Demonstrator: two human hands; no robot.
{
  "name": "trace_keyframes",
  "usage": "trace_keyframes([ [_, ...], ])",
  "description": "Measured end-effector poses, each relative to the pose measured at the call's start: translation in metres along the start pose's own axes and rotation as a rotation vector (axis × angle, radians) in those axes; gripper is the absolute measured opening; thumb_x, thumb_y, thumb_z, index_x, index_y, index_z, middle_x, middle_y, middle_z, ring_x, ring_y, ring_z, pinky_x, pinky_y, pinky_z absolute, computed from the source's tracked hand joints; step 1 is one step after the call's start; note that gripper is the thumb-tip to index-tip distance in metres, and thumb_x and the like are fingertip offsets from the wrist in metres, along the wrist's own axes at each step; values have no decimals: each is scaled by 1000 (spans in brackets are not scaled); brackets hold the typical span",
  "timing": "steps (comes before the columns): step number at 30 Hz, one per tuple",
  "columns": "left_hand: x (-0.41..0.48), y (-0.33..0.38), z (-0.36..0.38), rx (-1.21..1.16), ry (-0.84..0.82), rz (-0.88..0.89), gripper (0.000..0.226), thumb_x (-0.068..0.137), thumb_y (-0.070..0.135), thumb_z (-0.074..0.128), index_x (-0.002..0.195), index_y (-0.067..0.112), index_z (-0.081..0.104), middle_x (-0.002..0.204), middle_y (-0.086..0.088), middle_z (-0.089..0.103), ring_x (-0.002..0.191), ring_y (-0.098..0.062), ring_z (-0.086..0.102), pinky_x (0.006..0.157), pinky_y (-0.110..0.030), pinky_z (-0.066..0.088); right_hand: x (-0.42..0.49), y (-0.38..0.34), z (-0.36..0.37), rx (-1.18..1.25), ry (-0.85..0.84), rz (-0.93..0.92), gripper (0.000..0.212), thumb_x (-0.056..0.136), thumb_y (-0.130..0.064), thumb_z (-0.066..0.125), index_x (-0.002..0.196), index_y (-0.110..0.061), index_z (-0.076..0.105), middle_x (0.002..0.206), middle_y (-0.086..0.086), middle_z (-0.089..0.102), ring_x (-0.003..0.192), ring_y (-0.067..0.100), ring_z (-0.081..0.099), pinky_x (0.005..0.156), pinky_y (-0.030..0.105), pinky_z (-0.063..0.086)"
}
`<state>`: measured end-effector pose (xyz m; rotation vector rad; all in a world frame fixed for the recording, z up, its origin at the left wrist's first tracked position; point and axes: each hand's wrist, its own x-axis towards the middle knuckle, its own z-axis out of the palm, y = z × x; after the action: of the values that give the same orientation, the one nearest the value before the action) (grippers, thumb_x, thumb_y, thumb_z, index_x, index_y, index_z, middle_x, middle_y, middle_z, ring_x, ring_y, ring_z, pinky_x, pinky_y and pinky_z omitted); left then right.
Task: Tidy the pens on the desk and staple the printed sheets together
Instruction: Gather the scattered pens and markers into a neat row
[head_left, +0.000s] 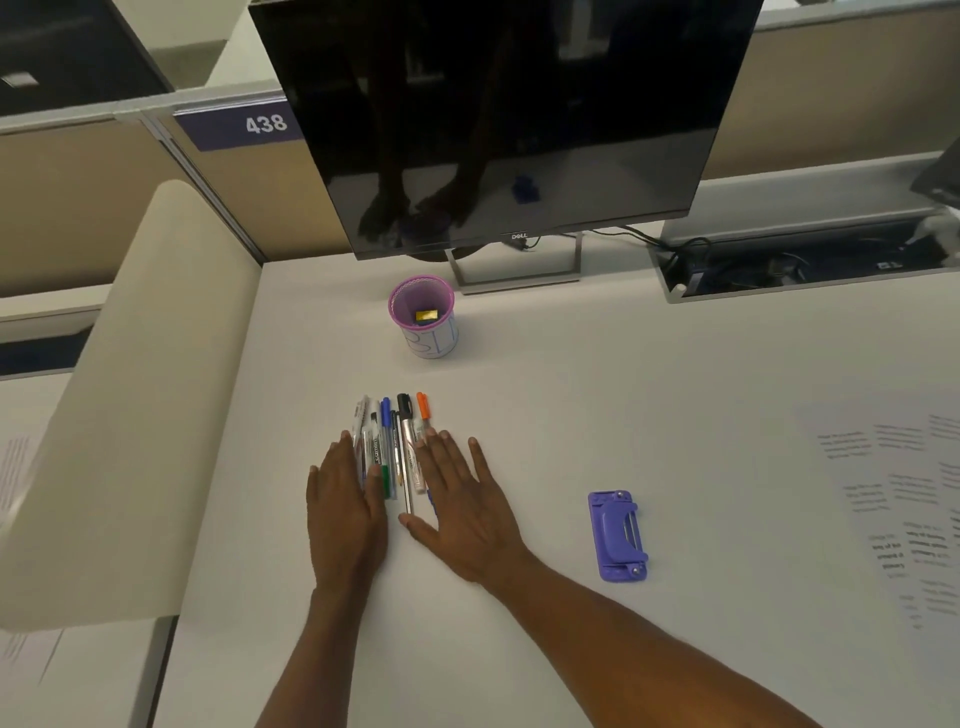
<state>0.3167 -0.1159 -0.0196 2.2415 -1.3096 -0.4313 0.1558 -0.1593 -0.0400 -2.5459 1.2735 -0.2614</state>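
Several pens and markers (393, 441) lie side by side in a tight row on the white desk (571, 389), tips pointing away from me. My left hand (345, 512) lies flat against the left side of the row, fingers straight. My right hand (460, 506) lies flat on the right side, its fingers over the rightmost pens. Neither hand grips anything. A purple mesh pen cup (423, 317) stands upright behind the pens with a small yellow item inside. Printed sheets (898, 493) are spread at the right edge. A purple stapler-like tool (618, 535) rests between my right hand and the sheets.
A dark monitor (498, 114) on a stand hangs over the back of the desk. A cable tray (800, 265) with wires sits at the back right. A beige partition (130, 389) borders the left side, and more paper lies on the neighbouring desk.
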Motion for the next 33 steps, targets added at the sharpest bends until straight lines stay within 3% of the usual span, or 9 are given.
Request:
trace_keyframes([
  [2, 4, -4, 1, 57, 29, 13, 66, 105, 49, 27, 157, 10, 42, 157, -15, 50, 146, -34, 45, 127, -46, 25, 5, -3, 0, -8, -2, 3, 85, 100, -68, 23, 163, -13, 7, 171, 11, 11, 158, 25, 9, 127, 52, 7],
  [5, 8, -2, 0, 109, 98, 81, 54, 107, 46, 29, 137, 11, 56, 126, -12, 66, 118, -33, 60, 110, -48, 43, 14, -9, 2, 1, 3, 23, 81, 100, -65, 27, 161, -12, 16, 166, 16, 25, 154, 32, 25, 126, 53, 15],
  [8, 12, 8, -3, 72, 151, 82, 39, 107, 36, 34, 121, 10, 60, 108, -12, 66, 101, -31, 59, 94, -44, 45, 23, -15, -1, 3, 3, 18, 80, 100, -61, 34, 160, -11, 17, 165, 18, 27, 152, 35, 28, 125, 54, 17],
  [12, 11, 12, -10, 44, 118, 113, 40, 106, 32, 36, 128, 8, 59, 116, -14, 67, 104, -29, 57, 93, -37, 41, 25, -17, -6, 49, 9, 48, 81, 99, -59, 36, 161, -11, 14, 167, 17, 21, 155, 33, 21, 125, 52, 18],
  [16, 6, 8, -21, 1, 12, 94, 56, 106, 43, 29, 148, 12, 49, 144, -13, 59, 129, -30, 54, 110, -40, 40, 20, -14, -12, 31, -4, 29, 81, 101, -61, 31, 162, -11, 13, 169, 15, 16, 156, 30, 16, 126, 51, 15],
  [20, -2, 4, -29, 52, -42, 39, 63, 108, 45, 31, 162, 13, 31, 165, -12, 39, 151, -32, 38, 124, -46, 30, 11, -13, -23, -5, -26, 28, 82, 101, -62, 31, 162, -12, 9, 171, 11, 9, 158, 27, 9, 128, 48, 8],
  [27, -23, -9, -37, 106, -62, 24, 61, 110, 45, 35, 164, 17, 26, 168, -11, 35, 153, -31, 35, 125, -50, 31, -17, -21, -45, -33, -68, 13, 80, 103, -60, 28, 162, -11, 7, 171, 10, 7, 158, 25, 5, 128, 48, 3],
  [33, -56, 7, -42, 180, 1, 120, 53, 110, 34, 42, 157, 7, 39, 156, -19, 50, 142, -39, 49, 119, -52, 38, -49, -26, -60, -43, -80, -39, 68, 103, -47, 43, 157, -8, 29, 165, 16, 27, 153, 32, 24, 127, 49, 12],
])
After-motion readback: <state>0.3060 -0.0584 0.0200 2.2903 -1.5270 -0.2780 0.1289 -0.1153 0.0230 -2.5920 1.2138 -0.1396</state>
